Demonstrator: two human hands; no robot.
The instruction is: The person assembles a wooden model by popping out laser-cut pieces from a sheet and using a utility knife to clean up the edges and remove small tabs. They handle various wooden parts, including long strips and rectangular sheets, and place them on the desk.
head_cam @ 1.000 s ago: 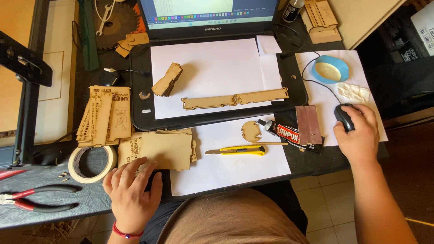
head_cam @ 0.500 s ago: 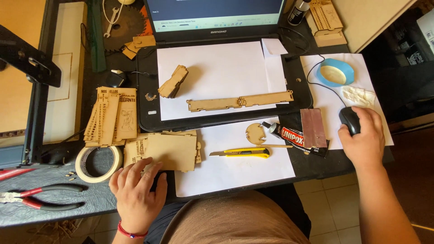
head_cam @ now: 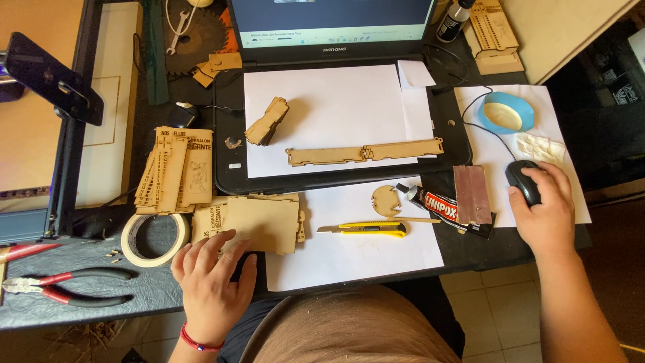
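Hardly any shift from a second ago. Below the laptop, stack of wooden sheets at the desk's front edge, still under the flat, open-fingered left hand. Right hand still cupped around the black mouse.

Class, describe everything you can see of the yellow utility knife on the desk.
The utility knife has a slim yellow body with a dark slider strip and a short grey blade tip out at its left end. It lies flat, roughly level across the view, on a white paper sheet before the laptop, right of the stacked wooden panels. Neither hand touches it.
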